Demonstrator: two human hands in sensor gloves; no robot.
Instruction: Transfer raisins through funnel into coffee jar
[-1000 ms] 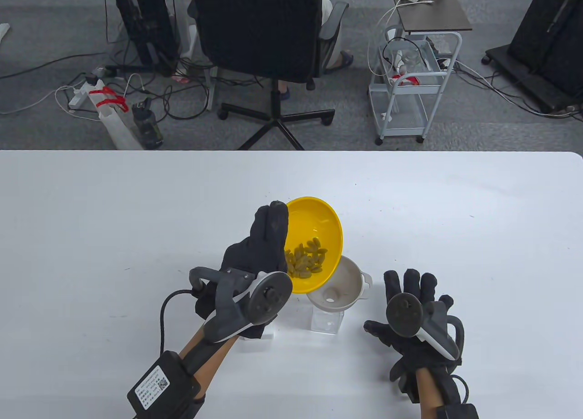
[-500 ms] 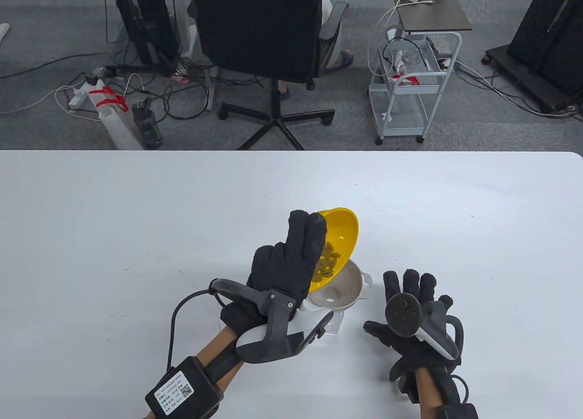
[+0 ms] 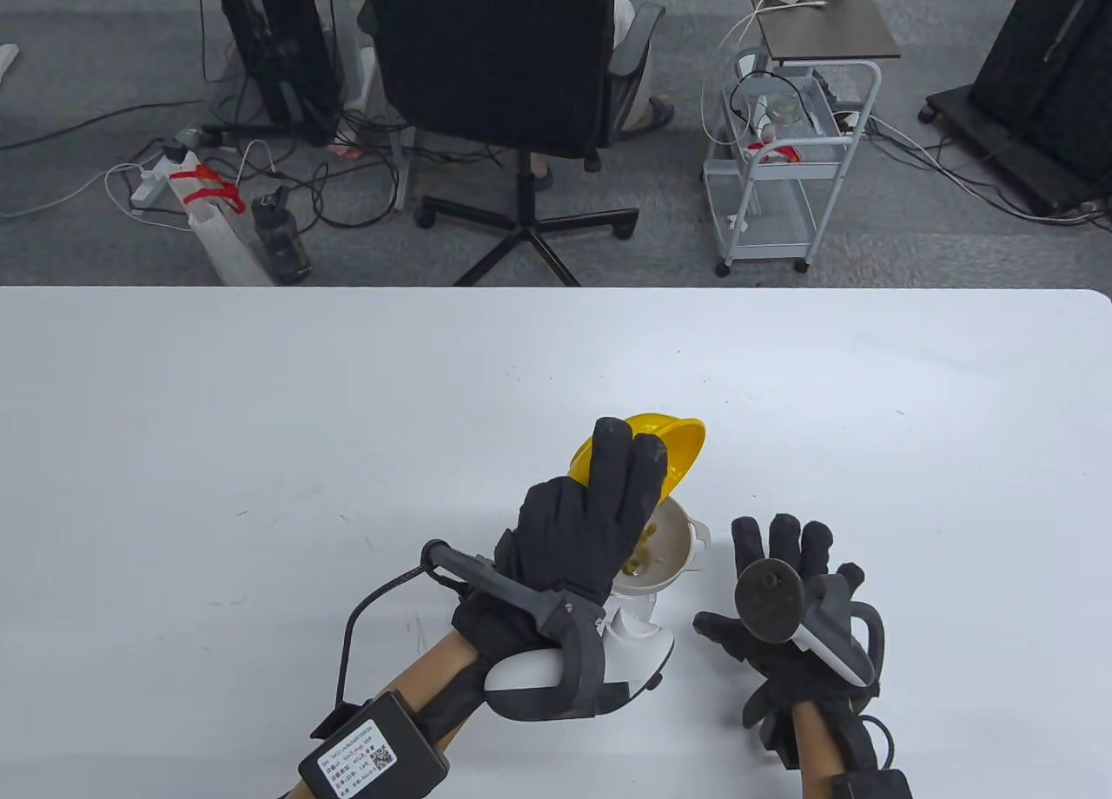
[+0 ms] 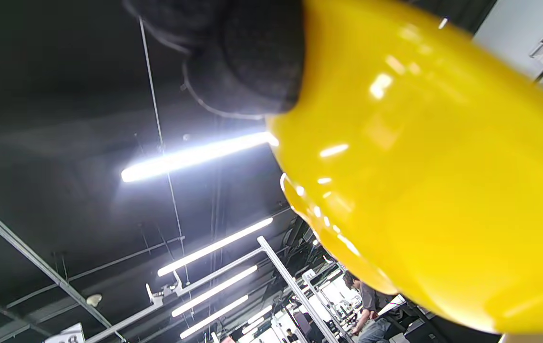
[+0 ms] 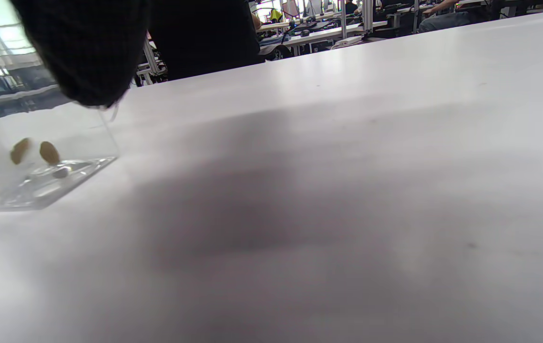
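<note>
My left hand [image 3: 591, 521] grips a yellow bowl [image 3: 669, 447] and holds it tipped steeply over a white funnel [image 3: 673, 547]. The bowl's outside fills the left wrist view [image 4: 433, 181]. Raisins [image 3: 641, 556] lie in the funnel. The funnel sits on a clear square jar [image 3: 641, 612], mostly hidden behind my left hand. In the right wrist view the jar [image 5: 37, 166] holds two raisins [image 5: 35, 151] near its bottom. My right hand [image 3: 790, 590] rests flat on the table right of the jar, fingers spread, holding nothing.
The white table [image 3: 261, 443] stretches wide to the left, right and far side of the jar. Beyond its far edge stand an office chair [image 3: 504, 95] and a small wire cart [image 3: 782, 174] on the floor.
My left hand has tipped the yellow bowl further and moved right over the funnel. The raisins have slid from the bowl into the funnel. My right hand has not moved.
</note>
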